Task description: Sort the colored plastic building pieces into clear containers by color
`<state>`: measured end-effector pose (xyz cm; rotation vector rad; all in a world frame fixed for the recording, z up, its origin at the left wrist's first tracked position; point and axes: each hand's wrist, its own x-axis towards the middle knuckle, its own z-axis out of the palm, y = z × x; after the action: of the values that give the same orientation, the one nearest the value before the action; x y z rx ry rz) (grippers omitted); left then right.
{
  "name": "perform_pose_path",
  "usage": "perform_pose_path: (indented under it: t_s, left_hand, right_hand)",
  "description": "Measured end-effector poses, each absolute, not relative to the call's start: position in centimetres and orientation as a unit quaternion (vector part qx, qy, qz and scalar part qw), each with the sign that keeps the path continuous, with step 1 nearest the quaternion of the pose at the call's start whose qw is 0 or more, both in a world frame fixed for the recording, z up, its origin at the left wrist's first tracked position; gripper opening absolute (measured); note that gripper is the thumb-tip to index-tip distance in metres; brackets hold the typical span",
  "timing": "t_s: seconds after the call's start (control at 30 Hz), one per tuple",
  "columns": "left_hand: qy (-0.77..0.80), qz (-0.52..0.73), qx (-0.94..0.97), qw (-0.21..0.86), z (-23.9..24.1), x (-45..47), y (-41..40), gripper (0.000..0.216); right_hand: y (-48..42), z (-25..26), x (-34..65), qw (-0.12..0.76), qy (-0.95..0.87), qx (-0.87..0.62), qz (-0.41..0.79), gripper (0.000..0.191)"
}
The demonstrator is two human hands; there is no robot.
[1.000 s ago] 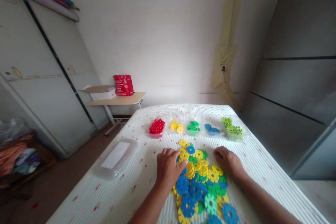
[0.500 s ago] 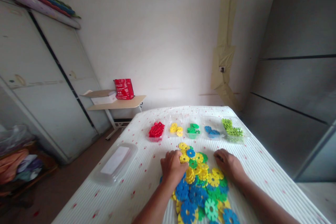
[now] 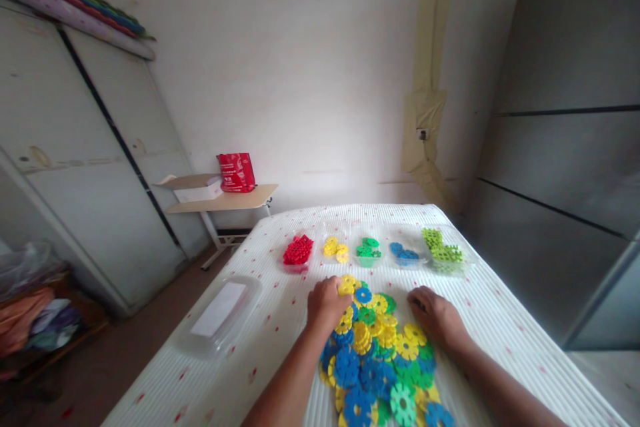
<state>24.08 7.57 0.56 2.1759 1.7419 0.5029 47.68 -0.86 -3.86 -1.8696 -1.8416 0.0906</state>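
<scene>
Slotted plastic snowflake discs (image 3: 375, 373) in yellow, blue and green lie heaped in front of me. At the heap's far left edge, my left hand (image 3: 327, 305) is closed, its fingertips pinching a yellow snowflake disc (image 3: 345, 286). My right hand (image 3: 434, 313) rests on the cloth just right of the heap, with curled fingers; whatever may be inside them is hidden. Beyond the heap stand clear tubs with red pieces (image 3: 299, 249), yellow discs (image 3: 335, 248), green discs (image 3: 369, 247), blue discs (image 3: 404, 251) and lime-green pieces (image 3: 443, 247).
A clear plastic lid (image 3: 235, 303) with a white paper (image 3: 219, 309) lies on the left of the white ribbed tablecloth (image 3: 280, 373). Past the table, a small desk (image 3: 225, 200) carries a red bag (image 3: 237, 172) and a white box (image 3: 199, 189). Cabinets flank both sides.
My left hand has shifted slightly forward along the heap's left edge, uncovering yellow and blue discs behind it. My right hand has stayed in place.
</scene>
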Motion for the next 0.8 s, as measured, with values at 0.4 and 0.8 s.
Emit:
perform_pose_path:
  t_s: [0.4, 0.8]
  left_hand:
    - [0.581, 0.209, 0.777, 0.126, 2.1, 22.6, 7.9, 0.031]
    - [0.58, 0.311, 0.753, 0.009, 6.3, 25.7, 16.3, 0.048]
  right_hand:
    - [-1.1, -3.3, 47.2, 0.25, -0.669, -0.699, 0.034, 0.024]
    - [-0.9, -3.9, 47.6, 0.254, -0.672, -0.695, 0.035, 0.024]
